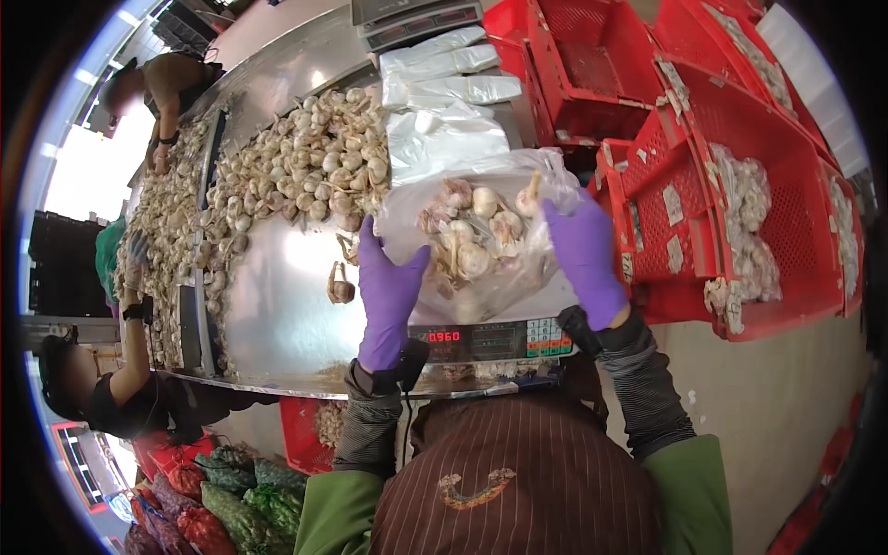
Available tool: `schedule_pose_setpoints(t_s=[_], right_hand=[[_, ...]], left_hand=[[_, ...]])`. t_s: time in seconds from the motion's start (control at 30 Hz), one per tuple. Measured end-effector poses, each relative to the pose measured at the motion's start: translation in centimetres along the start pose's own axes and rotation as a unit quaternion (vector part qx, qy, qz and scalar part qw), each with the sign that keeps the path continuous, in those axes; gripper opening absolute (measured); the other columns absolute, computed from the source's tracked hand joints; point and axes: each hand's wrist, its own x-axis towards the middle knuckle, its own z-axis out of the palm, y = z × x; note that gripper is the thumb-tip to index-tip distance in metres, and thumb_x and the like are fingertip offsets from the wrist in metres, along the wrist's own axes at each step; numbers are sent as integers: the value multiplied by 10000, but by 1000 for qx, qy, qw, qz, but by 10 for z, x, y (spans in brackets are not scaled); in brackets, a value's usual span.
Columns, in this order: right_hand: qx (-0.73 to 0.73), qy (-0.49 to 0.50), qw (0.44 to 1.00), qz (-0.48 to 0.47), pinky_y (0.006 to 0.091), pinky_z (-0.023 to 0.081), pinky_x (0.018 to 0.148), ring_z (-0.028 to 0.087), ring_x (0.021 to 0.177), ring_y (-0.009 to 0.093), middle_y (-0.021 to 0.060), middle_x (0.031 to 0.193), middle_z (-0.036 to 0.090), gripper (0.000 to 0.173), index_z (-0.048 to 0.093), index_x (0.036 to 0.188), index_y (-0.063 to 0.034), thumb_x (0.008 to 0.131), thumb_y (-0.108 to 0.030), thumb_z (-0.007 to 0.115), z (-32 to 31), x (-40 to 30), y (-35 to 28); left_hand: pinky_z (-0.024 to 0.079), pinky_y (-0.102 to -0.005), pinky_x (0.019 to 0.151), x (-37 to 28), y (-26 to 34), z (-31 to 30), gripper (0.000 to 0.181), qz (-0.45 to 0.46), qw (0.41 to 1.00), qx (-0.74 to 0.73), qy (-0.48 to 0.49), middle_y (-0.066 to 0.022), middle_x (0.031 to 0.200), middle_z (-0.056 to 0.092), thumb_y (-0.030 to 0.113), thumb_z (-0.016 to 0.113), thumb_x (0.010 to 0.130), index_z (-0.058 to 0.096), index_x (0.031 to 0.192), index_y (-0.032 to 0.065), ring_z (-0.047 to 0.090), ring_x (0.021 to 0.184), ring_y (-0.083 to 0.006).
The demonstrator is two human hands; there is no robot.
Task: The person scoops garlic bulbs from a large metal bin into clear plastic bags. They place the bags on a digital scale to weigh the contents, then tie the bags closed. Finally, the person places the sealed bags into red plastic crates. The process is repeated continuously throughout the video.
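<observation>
A clear plastic bag holding several garlic bulbs lies spread on a digital scale with a lit red display. On the bag's left side is my left hand in a purple glove, thumb and fingers apart, at the bag's edge. My right hand, gloved alike, has its fingers at the bag's right rim, near a bulb with a long stem; whether they pinch the plastic is hard to tell. A single garlic bulb rests on the metal table left of my left hand.
Heaped garlic covers the table's far part. Stacked plastic bags lie beyond the scale, before another scale. Red crates stand right, some holding bagged garlic. Two people work at the left; one's gloved hand is in garlic. Filled mesh sacks lie lower left.
</observation>
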Motion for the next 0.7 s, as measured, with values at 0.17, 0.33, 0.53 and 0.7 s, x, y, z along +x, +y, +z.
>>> schedule_pose_setpoints(t_s=[0.17,0.33,0.53,0.7], right_hand=[[98,-110,988,43,229,397,551,476,610,79,16,711,557,68,558,787,-17,777,-81,577,-63,3,-39],[184,-101,976,-54,226,379,686,439,709,70,50,898,549,140,542,833,0,778,-127,562,-82,-2,-100],[547,-222,806,-47,282,402,817,502,765,102,99,920,544,156,520,892,-22,748,-75,491,-92,14,-123],[100,-304,924,-208,285,440,618,543,625,185,85,743,550,652,362,1196,-17,701,-284,691,-31,-3,-140]], left_hand=[[435,-335,763,35,-76,-71,528,-117,984,80,104,-167,1020,534,338,668,730,509,1118,17,527,920,-245],[297,-424,942,12,-11,-74,657,234,968,66,-57,-149,1262,394,370,667,693,412,1233,96,368,1168,-275],[360,-409,886,61,20,-102,208,359,805,385,-273,-46,895,554,69,568,646,564,850,103,493,991,-235],[461,-325,672,46,118,-130,297,515,822,151,-191,-73,893,558,85,594,616,566,911,91,551,792,-232]])
